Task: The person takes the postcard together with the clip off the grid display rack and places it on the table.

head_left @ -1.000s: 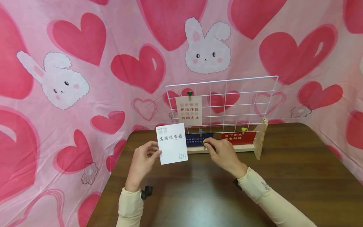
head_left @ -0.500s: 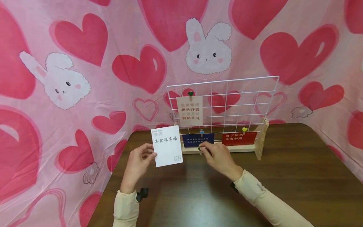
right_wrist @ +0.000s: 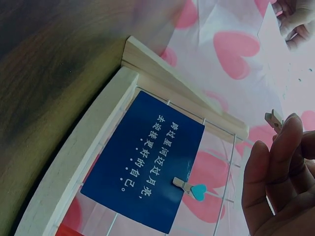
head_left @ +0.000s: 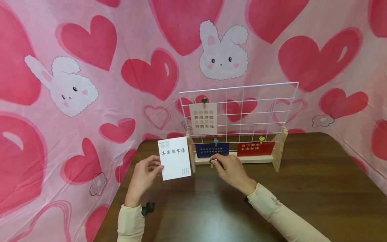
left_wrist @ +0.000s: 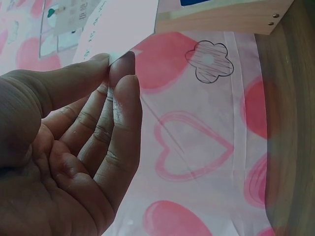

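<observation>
While left hand (head_left: 142,175) pinches white card (head_left: 174,160), right hand (head_left: 232,169) pinches clip (right_wrist: 273,120)

Soft, even light fills the head view, with pale glare on the near middle of the tabletop (head_left: 208,222). In the 2 hazier wrist views, the white card (left_wrist: 128,27) washes out and the left hand (left_wrist: 78,142) and right hand (right_wrist: 288,184) look dim.
</observation>
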The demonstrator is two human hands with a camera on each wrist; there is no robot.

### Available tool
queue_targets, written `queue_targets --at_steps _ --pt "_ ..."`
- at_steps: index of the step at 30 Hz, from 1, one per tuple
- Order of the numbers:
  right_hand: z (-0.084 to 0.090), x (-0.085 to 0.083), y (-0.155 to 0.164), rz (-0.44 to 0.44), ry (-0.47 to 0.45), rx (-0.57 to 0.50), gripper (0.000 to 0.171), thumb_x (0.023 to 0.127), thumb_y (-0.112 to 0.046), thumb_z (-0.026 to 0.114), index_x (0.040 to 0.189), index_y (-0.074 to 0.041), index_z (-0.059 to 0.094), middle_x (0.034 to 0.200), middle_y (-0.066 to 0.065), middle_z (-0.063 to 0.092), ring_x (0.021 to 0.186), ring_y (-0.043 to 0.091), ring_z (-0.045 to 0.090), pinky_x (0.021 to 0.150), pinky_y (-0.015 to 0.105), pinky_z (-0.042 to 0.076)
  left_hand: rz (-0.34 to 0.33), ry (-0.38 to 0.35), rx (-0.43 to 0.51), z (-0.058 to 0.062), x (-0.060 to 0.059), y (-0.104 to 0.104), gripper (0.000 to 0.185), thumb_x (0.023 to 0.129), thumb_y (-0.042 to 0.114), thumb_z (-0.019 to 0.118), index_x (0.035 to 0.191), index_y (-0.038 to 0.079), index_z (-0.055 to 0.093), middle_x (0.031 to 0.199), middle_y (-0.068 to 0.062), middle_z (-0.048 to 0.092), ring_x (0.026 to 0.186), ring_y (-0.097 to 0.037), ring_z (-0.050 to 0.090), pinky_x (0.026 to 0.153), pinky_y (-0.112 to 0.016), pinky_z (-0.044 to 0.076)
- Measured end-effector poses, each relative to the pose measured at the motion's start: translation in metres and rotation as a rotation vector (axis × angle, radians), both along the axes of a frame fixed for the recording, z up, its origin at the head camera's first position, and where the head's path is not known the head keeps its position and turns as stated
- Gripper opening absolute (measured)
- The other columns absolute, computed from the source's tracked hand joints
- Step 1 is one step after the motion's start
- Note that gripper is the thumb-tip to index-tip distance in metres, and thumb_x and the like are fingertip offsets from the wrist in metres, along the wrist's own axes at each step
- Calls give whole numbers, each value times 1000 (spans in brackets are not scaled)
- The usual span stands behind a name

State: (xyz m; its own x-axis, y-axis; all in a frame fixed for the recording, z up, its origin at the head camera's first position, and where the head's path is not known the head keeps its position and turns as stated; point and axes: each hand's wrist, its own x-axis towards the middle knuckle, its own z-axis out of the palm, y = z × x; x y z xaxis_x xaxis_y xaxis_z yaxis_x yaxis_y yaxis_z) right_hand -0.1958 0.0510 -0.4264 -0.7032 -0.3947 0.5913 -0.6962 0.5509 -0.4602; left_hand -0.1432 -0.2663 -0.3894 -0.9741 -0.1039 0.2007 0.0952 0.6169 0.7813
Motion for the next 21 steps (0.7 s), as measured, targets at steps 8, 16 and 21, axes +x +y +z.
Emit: queue_targets --at_steps 8,16,21 --pt "-4 -1 -2 5 -54 2 10 98 -11 70 103 -7 77 55 -12 47 49 -4 29 49 18 27 1 -11 4 -4 -1 -8 22 92 1 76 113 -2 71 98 -20 77 78 -30 74 67 -25 60" --pt "-8 -3 -4 1 -54 -11 10 97 -10 70 102 -7 78 55 -13 43 50 -5 28 49 18 25 24 -41 -13 -12 0 -18 24 92 3 77 114 -2 70 99 -20 77 77 -26 74 67 -19 57" --pt "-10 -5 -5 7 -64 -13 9 97 -10 70 102 -8 78 55 -13 45 50 -4 29 49 18 27 28 -46 -4 -14 -1 -23 24 92 3 77 114 -3 70 99 -21 77 81 -31 76 68 -21 60"
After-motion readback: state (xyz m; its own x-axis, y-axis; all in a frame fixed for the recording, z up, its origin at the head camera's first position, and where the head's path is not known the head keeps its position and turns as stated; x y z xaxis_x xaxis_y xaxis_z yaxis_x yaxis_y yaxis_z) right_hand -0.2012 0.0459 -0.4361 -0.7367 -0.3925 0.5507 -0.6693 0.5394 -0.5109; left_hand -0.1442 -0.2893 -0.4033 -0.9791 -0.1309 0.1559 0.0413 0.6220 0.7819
